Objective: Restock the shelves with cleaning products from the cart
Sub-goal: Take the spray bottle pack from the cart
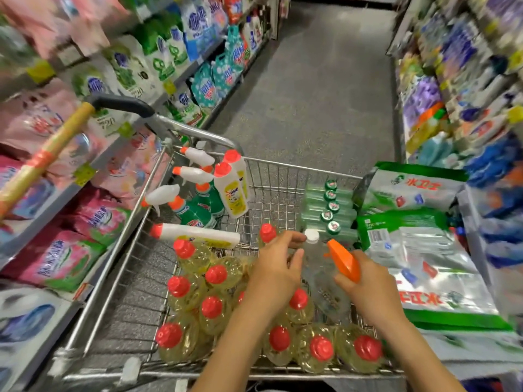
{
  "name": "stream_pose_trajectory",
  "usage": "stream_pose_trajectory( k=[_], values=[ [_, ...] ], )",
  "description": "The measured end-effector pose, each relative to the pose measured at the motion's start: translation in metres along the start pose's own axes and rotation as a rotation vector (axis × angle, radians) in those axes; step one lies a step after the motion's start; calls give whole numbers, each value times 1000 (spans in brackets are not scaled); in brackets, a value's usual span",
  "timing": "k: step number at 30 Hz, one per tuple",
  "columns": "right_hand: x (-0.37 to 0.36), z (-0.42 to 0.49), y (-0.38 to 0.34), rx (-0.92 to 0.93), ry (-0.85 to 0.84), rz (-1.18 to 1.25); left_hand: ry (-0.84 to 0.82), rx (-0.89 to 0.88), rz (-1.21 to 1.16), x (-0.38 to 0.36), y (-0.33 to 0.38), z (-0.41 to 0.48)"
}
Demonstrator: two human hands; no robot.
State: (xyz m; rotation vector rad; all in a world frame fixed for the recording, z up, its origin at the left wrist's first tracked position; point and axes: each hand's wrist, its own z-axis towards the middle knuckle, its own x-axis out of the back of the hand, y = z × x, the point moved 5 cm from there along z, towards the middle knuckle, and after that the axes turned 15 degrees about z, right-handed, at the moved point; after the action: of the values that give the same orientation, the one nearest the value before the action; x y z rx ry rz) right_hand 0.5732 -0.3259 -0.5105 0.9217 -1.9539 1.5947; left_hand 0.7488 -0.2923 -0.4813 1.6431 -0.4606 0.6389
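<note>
This is a shop: one aisle of a supermarket's cleaning-goods section. Beneath the left hand (276, 267) and the right hand (368, 284) stands a wire shopping cart (135, 264) packed with red-capped bottles (212, 306). Left of the left hand, tiered shelves (181, 72) carry rows of detergent bags (124, 72), with yellow price tags (84, 173) on the shelf edges. Right of the right hand rises a second shelf run (452, 80), crowded with bright pouches. Ahead of both hands, a grey speckled floor (325, 94) runs between them.

Left grip (278, 267) and right grip (365, 290) extend forward side by side, fingers curled.
</note>
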Motion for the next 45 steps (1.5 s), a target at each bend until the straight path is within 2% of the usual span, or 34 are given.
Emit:
stream_pose_trajectory(
  k=[7,13,17,20,23,25,31,38,45],
  values=[
    [57,-11,-46,294,107,119,61,-59,-151,22,13,18],
    [141,-41,-120,633,75,259,-93,-168,-228,33,34,37],
    [196,-54,-158,849,131,369,-168,-209,-211,39,57,37],
    [224,-50,-174,922,136,563,-86,-280,-374,45,74,35],
    [235,-40,-176,874,182,757,78,-360,-488,49,90,21],
    [235,-37,-165,815,177,835,156,-348,-542,49,90,15],
    [176,-59,-90,540,-4,836,197,-253,-607,50,84,0],
    [157,-114,-54,487,207,988,115,-335,-484,52,102,-26],
    [172,-186,4,332,473,1116,-154,-455,-448,11,155,-51]
  ],
)
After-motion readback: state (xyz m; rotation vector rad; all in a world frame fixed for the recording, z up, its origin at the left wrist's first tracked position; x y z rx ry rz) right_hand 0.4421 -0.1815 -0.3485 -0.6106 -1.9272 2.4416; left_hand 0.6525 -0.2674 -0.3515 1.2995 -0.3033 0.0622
